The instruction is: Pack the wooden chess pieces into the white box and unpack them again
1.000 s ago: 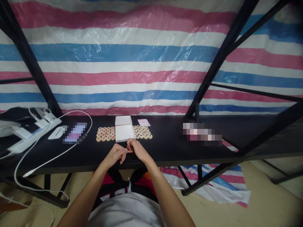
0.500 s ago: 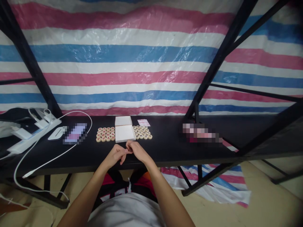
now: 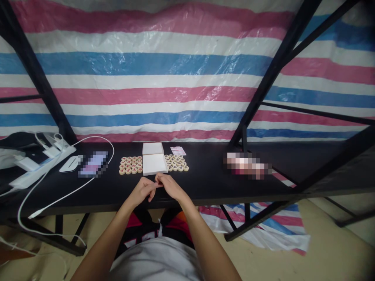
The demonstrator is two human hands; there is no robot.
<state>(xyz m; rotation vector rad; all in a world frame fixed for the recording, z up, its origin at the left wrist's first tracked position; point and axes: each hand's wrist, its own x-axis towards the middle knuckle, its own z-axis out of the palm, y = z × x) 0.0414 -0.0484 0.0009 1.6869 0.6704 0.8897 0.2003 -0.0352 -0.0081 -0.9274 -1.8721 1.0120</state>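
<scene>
My left hand point(image 3: 144, 190) and my right hand point(image 3: 169, 184) meet at the fingers above the table's front part. Both are closed, with loosely curled fingers touching each other and nothing visible in them. Just beyond them stands an opened white box point(image 3: 155, 164), its lid part point(image 3: 152, 148) folded back behind it; no pieces show inside. Left of the box, round xiangqi pieces with red characters point(image 3: 131, 165) lie in tidy rows. On its right are similar pieces with dark characters point(image 3: 177, 163), also in rows. Part of my right hand overlaps the box's front edge in view.
A small pink-and-white paper point(image 3: 178, 151) lies behind the right-hand pieces. Leftward are a blurred-out phone point(image 3: 94, 164), a white flat device point(image 3: 69, 164), a power strip point(image 3: 41, 168) and a loose white cable point(image 3: 63, 197). A pixelated object point(image 3: 247, 166) rests farther right. Black frame posts point(image 3: 263, 82) flank the table point(image 3: 205, 187).
The view has shifted very slightly. My hands stay together in the same place, and the box and pieces have not moved.
</scene>
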